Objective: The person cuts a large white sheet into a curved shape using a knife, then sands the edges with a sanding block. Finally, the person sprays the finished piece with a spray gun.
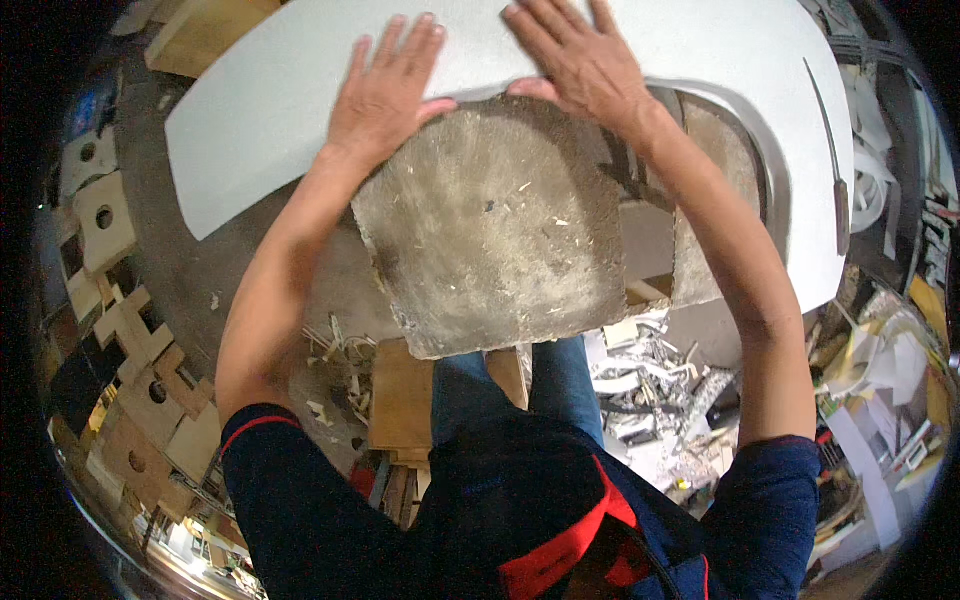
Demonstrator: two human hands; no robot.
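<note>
A large white curved sheet (255,130) lies across a worn, stained work board (490,240), with an inner edge that bends round on the right. My left hand (388,95) is laid flat on it, fingers stretched away from me and thumb along the near edge. To the right, my right hand (580,65) also presses flat, its fingers spread and pointing up and left. Neither hand holds anything. On the sheet's right side rests a thin, long-bladed knife (841,212) with a dark handle. What the sheet is made of I cannot tell.
White and silvery scraps (665,400) are heaped on the floor below the board. Brown panels with round holes (103,220) line the left side. A brown box (402,395) stands by my legs. More offcuts (870,440) pile up at right. The board has a rectangular opening (647,240).
</note>
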